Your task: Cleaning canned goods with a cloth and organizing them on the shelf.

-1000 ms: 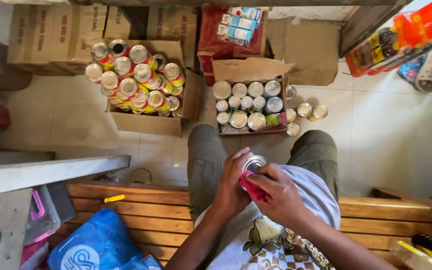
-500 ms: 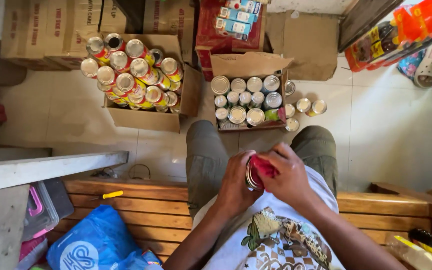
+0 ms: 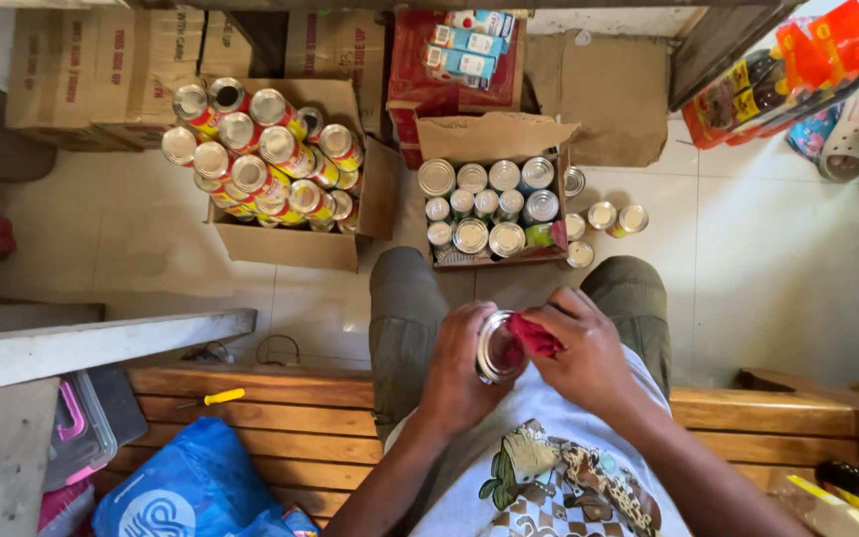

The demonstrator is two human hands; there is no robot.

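Observation:
My left hand (image 3: 459,373) grips a metal tin can (image 3: 495,348) over my lap, its shiny end turned up and to the left. My right hand (image 3: 581,348) presses a red cloth (image 3: 534,335) against the can's right side. Both hands meet above my green trousers and printed white shirt. On the tiled floor ahead, a small open carton (image 3: 494,139) holds several upright tins. A larger open carton (image 3: 285,244) to its left is heaped with several tins lying on their sides.
Three loose tins (image 3: 616,217) stand right of the small carton. Closed cardboard boxes (image 3: 82,70) and a red carton (image 3: 454,60) line the back. I sit on a wooden slatted bench (image 3: 251,408) with a yellow screwdriver (image 3: 211,398) and a blue bag (image 3: 186,492). Snack packets (image 3: 787,70) hang right.
The can has tipped from end-up to more sideways in my left hand, and my right hand has moved the red cloth from the can's front around to its right side.

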